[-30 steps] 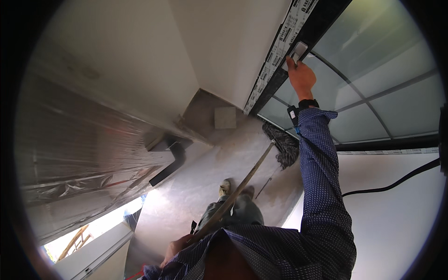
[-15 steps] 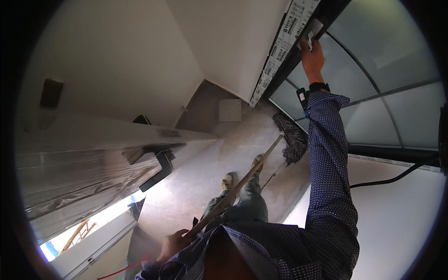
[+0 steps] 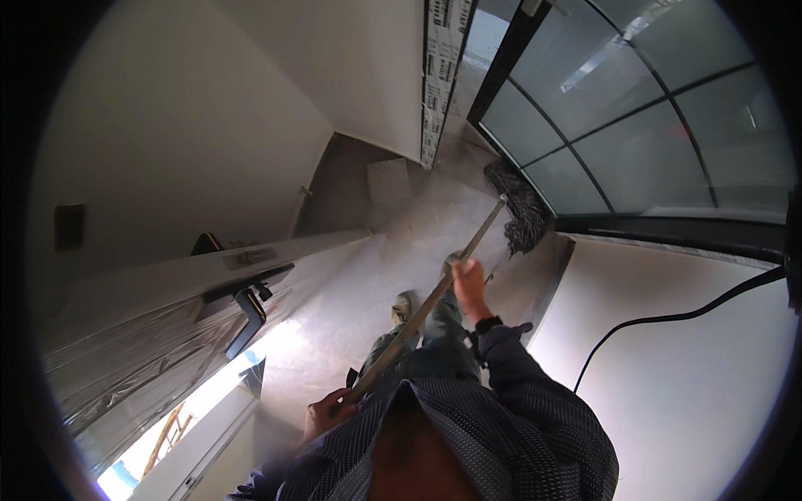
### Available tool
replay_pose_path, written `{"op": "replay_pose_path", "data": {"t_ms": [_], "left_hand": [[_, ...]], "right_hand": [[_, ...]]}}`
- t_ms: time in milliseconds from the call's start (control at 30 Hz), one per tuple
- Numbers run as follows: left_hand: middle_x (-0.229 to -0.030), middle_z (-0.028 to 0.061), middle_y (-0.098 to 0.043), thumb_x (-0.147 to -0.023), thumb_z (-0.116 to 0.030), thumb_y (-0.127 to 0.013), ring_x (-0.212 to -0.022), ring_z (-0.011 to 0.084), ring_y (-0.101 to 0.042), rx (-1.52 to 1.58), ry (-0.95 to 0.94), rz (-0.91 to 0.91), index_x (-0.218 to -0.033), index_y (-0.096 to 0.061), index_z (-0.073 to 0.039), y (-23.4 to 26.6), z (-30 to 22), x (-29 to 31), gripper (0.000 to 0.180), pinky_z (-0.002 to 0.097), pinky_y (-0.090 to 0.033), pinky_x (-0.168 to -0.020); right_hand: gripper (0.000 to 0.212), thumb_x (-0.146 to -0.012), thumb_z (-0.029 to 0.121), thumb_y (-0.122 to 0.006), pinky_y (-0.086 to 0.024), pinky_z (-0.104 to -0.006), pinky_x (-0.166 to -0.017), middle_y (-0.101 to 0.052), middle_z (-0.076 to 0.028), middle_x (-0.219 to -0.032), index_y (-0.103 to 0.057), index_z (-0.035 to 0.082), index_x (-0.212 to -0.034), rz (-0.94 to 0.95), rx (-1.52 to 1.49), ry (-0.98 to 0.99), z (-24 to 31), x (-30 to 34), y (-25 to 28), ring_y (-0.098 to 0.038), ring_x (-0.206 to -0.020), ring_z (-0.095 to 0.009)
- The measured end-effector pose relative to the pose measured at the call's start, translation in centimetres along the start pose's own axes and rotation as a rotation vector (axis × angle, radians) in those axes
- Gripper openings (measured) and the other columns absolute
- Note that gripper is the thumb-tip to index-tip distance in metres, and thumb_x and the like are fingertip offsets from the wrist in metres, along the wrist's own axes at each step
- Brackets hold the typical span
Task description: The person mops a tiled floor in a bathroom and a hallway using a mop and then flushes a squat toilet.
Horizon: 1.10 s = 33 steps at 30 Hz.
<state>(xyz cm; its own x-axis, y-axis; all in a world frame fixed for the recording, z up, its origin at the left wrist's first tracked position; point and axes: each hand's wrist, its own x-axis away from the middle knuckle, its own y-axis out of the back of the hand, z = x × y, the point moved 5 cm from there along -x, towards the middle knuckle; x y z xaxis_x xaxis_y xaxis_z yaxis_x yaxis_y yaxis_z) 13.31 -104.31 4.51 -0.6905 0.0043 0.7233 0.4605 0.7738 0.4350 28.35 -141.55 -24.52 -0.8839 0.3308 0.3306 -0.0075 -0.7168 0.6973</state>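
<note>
Left hand [image 3: 321, 416]: my fingers curl closed around the upper end of a long, pale brown, wooden-looking mop handle [image 3: 399, 354], close in front of my body.
Right hand [image 3: 470, 288]: I have it at the handle farther down, but it is blurred, so I cannot tell how far my fingers close.
Mop head [image 3: 522, 213]: a dark grey, stringy bundle on the smooth, pale grey floor [image 3: 334, 301], at the foot of the door.
Door [image 3: 614, 167]: black-framed, with frosted glass panes, it stands ajar beside a jamb covered in printed white film [image 3: 441, 75].
Feet: my 2 shoes point ahead, 1 partly hidden by the handle.
Beyond: 1 pale, square slab [image 3: 388, 181] lies near the corner.
Right side: 1 black cable [image 3: 660, 321] curves across the white wall [image 3: 660, 401].
</note>
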Motion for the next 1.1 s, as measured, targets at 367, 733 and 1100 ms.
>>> {"op": "replay_pose_path", "data": {"t_ms": [367, 733, 1100], "left_hand": [[-0.085, 0.0171, -0.073, -0.085, -0.024, -0.077, -0.076, 0.0186, -0.071, 0.04, -0.044, -0.016, -0.123, -0.068, -0.01, -2.5, -2.0, -1.9, 0.042, 0.0351, -0.056, -0.071], [-0.088, 0.0189, -0.073, -0.086, -0.027, -0.076, -0.079, 0.0257, -0.073, 0.018, -0.164, -0.009, -0.128, -0.065, -0.009, -6.8, -0.2, -4.5, 0.046, 0.0368, -0.056, -0.073], [-0.095, 0.0182, -0.073, -0.088, -0.028, -0.075, -0.084, 0.0187, -0.07, 0.038, -0.125, 0.006, -0.132, -0.062, -0.004, -11.1, -1.7, -6.1, 0.051, 0.033, -0.055, -0.076]], "right_hand": [[0.029, -0.096, 0.023, -0.065, -0.057, -0.0398, -0.062, -0.059, -0.008, -0.094, -0.051, 0.003, -0.112, 0.453, -1.022, -0.69, 2.0, 6.5, -6.3, -0.068, -0.07, -0.025], [0.017, -0.085, 0.007, -0.061, -0.054, -0.0426, -0.053, -0.057, -0.006, -0.079, -0.051, 0.008, -0.098, 0.299, -0.958, -0.671, -1.2, 3.5, -5.1, -0.064, -0.059, -0.025], [0.03, -0.084, 0.004, -0.061, -0.051, -0.0389, -0.046, -0.05, -0.006, -0.08, -0.041, 0.007, -0.106, 0.26, -0.944, -0.607, -4.1, -0.3, -2.9, -0.058, -0.055, -0.022]]}}
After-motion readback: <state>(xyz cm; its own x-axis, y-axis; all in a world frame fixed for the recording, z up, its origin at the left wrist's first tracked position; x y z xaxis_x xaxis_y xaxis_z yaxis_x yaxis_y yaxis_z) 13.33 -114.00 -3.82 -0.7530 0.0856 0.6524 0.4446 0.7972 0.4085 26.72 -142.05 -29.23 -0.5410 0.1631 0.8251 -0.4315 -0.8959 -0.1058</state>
